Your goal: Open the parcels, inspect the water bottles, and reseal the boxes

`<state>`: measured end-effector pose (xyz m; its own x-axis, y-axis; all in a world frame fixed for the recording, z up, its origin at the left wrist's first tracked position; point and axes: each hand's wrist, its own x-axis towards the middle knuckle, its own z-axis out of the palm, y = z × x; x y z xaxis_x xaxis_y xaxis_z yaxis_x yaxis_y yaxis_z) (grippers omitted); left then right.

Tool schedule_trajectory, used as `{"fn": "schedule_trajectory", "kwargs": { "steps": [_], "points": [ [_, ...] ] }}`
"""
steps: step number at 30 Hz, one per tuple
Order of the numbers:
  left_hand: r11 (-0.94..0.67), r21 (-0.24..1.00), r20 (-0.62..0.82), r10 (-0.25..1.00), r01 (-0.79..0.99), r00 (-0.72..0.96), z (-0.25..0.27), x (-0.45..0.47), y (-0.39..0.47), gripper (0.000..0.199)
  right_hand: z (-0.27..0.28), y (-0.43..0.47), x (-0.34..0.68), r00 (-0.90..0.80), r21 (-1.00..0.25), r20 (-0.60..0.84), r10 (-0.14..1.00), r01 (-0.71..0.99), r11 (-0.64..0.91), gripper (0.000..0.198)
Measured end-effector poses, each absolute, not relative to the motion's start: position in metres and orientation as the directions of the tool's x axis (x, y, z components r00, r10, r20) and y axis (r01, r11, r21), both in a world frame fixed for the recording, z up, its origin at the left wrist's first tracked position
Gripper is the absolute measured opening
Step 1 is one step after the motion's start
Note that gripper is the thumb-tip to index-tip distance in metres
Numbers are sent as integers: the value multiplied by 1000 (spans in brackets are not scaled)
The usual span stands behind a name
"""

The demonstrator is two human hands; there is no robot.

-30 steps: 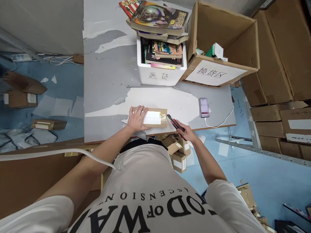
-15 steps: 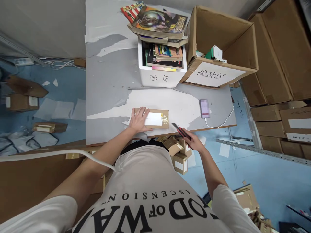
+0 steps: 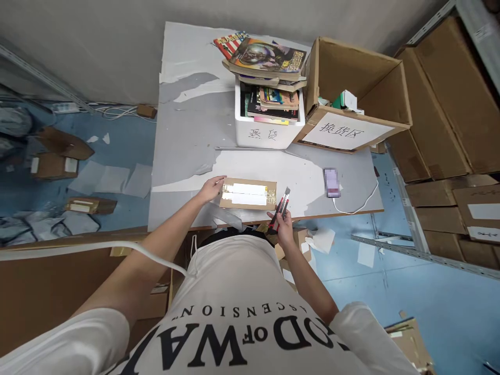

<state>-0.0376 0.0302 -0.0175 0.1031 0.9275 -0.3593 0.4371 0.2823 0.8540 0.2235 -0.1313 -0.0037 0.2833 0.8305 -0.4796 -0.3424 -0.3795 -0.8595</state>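
A small flat cardboard box (image 3: 249, 194) with white labels and shiny tape lies near the front edge of the table. My left hand (image 3: 211, 189) is at its left end, fingers closed at the upper left corner. In my right hand (image 3: 284, 223) is a black and red utility knife (image 3: 279, 210), its blade out and pointing away from me. The knife is just off the box's right end, and my fingertips are close to the box's lower right corner.
Behind the box stand a white bin (image 3: 267, 136) piled with books and an open carton (image 3: 359, 134) with a paper sign. A phone (image 3: 332, 182) on a white cable lies to the right. More cartons fill the shelf (image 3: 414, 208), and boxes lie on the blue floor.
My left hand has slid from the top of the box to its left end. My right hand has brought the knife leftward to the box, its blade now pointing up and away. The view has shifted.
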Motion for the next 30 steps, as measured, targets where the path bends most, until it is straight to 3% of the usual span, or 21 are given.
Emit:
{"fn": "schedule_trajectory", "kwargs": {
  "steps": [3,9,15,20,27,30],
  "points": [
    [459,858,-492,863,232,116,-18,-38,25,55,-7,-128,226,300,-869,-457,837,-351,-348,40],
    [435,897,-441,890,79,111,-7,-38,-3,51,2,-70,262,288,-890,-416,862,-324,-321,50],
    [401,900,-419,904,173,87,-12,-18,-66,56,18,34,277,60,-938,-333,941,-119,-325,44],
    [417,900,-427,903,131,57,-23,1,-92,57,9,80,257,-118,-938,-347,930,38,-345,35],
    [477,869,-487,871,132,59,-26,-6,-89,56,-7,85,242,-105,-948,-317,943,26,-316,29],
    [478,860,-502,855,181,131,-22,-13,-82,57,-2,72,248,-12,-959,-282,959,24,-282,33]
  ]
}}
